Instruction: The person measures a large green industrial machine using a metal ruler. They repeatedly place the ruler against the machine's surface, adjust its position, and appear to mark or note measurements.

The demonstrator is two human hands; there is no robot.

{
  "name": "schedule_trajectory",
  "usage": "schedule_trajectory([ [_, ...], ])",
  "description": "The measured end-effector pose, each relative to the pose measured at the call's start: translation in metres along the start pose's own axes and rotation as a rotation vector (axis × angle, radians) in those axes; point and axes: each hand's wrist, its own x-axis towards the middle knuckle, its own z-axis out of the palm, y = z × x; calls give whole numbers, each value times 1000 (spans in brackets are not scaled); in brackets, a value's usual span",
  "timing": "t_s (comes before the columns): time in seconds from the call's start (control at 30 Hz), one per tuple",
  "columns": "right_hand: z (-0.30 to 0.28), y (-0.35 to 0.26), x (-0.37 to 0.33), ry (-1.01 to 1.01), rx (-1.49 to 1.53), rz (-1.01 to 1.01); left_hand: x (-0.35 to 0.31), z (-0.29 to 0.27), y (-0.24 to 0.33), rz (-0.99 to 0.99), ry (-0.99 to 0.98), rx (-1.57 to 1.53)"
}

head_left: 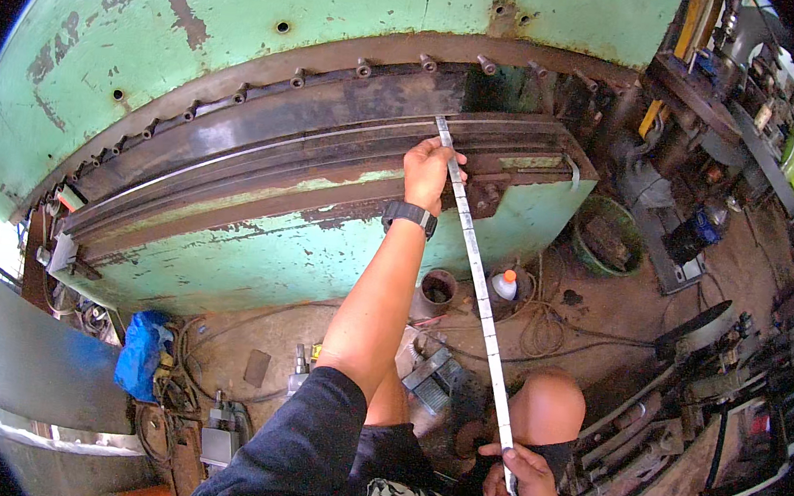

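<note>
A long, narrow, pale metal strip point(483, 299) with dark cross marks at regular spacing runs from the machine toward my body. My left hand point(431, 170), with a black watch at the wrist, is closed round it near the far end. That end lies over the dark lower die point(350, 138) of a green press brake point(261, 268), below the upper blade point(334, 103). Close to my knee, my right hand point(525, 480) grips the near part of the strip between thumb and fingers. The strip's nearest tip reaches the lower edge of the picture.
A row of bolts point(364, 68) lines the upper beam. Beneath the bed stand a round metal pot point(435, 290) and an orange-capped bottle point(505, 284). Farther right are a green tub point(607, 235), cables point(547, 329) and metal bars point(635, 405). A blue bag point(144, 356) sits left.
</note>
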Motion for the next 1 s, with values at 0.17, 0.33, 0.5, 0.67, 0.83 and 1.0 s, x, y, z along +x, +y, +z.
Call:
schedule_trajectory([
  [0.17,-2,0,0,7,-24,6,0,2,-1,6,22,2],
  [0.33,-2,-1,-5,-1,-10,12,3,2,-1,-8,24,-16],
  [0.5,1,-4,-7,10,-34,26,4,-1,0,-10,34,-78],
  [0.67,-2,-1,-5,26,-21,11,0,4,2,-6,13,-48],
  [0.83,0,0,-6,32,-15,26,-1,-2,5,-7,6,-54],
  [1.0,0,2,-6,28,-32,20,-3,-3,6,-13,16,-31],
])
